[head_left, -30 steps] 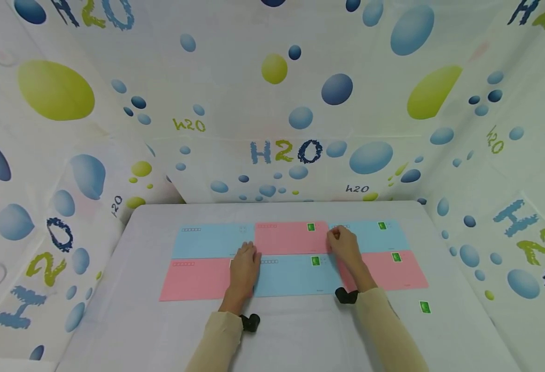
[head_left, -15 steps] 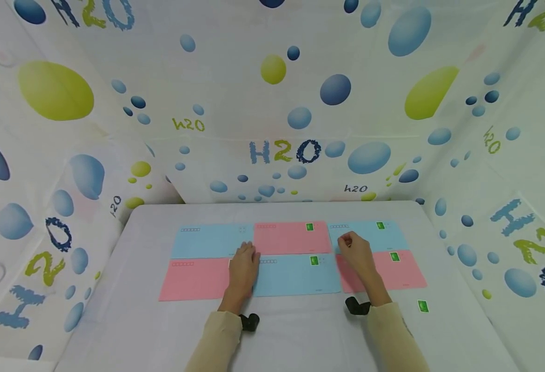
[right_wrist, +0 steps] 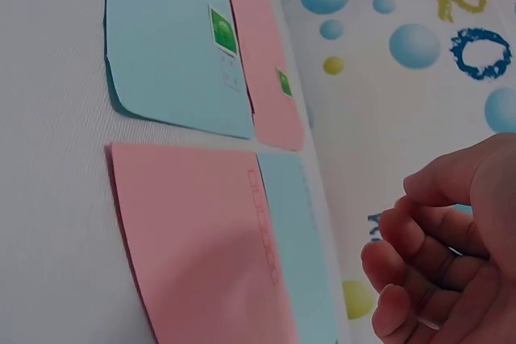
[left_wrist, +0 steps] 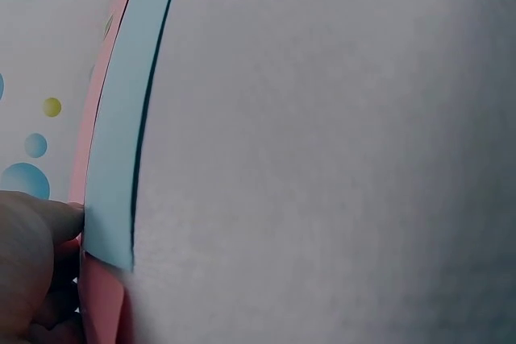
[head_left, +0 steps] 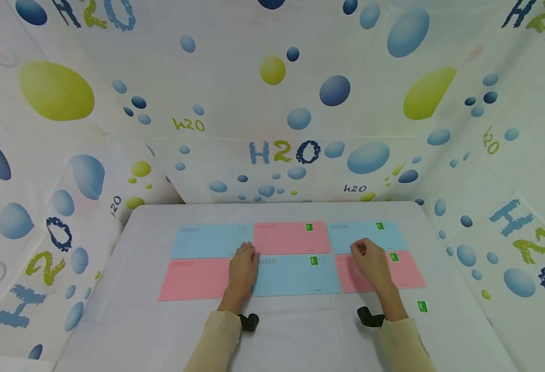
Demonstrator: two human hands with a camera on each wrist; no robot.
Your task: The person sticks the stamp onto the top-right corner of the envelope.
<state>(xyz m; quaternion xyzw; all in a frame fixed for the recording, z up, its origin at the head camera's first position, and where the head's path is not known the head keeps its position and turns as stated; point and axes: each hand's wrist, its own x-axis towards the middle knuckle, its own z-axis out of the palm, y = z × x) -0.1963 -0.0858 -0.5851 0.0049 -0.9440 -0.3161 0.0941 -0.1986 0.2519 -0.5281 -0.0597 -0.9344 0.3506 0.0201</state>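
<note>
In the head view, my left hand (head_left: 243, 268) rests on the right end of the lower-left pink envelope (head_left: 193, 279), its fingertips reaching the upper-left blue envelope (head_left: 207, 243). A stamp's edge shows beside that hand, mostly hidden. My right hand (head_left: 371, 261) hovers over the lower-right pink envelope (head_left: 411, 274) and upper-right blue envelope (head_left: 360, 231). In the right wrist view, its fingers (right_wrist: 401, 239) curl loosely with nothing visible between them. Green stamps sit on the upper-middle pink envelope (head_left: 286, 240), the lower-middle blue envelope (head_left: 295, 279) and both right-hand envelopes.
A loose green stamp (head_left: 422, 306) lies on the white tabletop (head_left: 309, 330), below the right-hand envelopes. The envelopes lie edge to edge in two rows. A white sheet with blue and green drops (head_left: 235, 93) hangs behind and at both sides.
My right hand has moved right and slightly nearer, from the upper-middle pink envelope's right edge to over the right-hand envelopes. The left hand stays in place.
</note>
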